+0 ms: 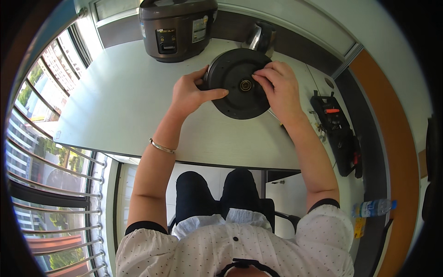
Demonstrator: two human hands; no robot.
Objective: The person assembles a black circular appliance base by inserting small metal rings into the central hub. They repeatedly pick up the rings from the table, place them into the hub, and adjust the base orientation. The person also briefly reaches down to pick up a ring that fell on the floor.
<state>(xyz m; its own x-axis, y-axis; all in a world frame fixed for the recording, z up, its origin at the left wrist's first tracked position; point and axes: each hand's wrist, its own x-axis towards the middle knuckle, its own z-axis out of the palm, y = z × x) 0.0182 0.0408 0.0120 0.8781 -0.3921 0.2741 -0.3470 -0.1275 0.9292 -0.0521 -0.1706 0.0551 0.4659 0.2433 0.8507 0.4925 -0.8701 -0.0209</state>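
Observation:
A round black disc (230, 101), which looks like the underside of an electric kettle, is tilted toward me above the table. A brassy ring-shaped connector (246, 85) sits at its centre, and a silvery rim shows along its left edge. My left hand (191, 94) grips that left edge, thumb flat on the black face and fingers behind. Beside the connector, my right hand (279, 87) has thumb and index finger pinched together against the disc. Anything between those fingertips is too small to make out. Behind the disc shows a shiny metal and black part (263, 38).
A brown rice cooker (177, 34) stands at the back of the pale table (115, 111). To the right lies an open black tool case (336, 127) with red-handled tools, loose small parts beside it. Further right is a plastic water bottle (374, 208). Barred windows line the left.

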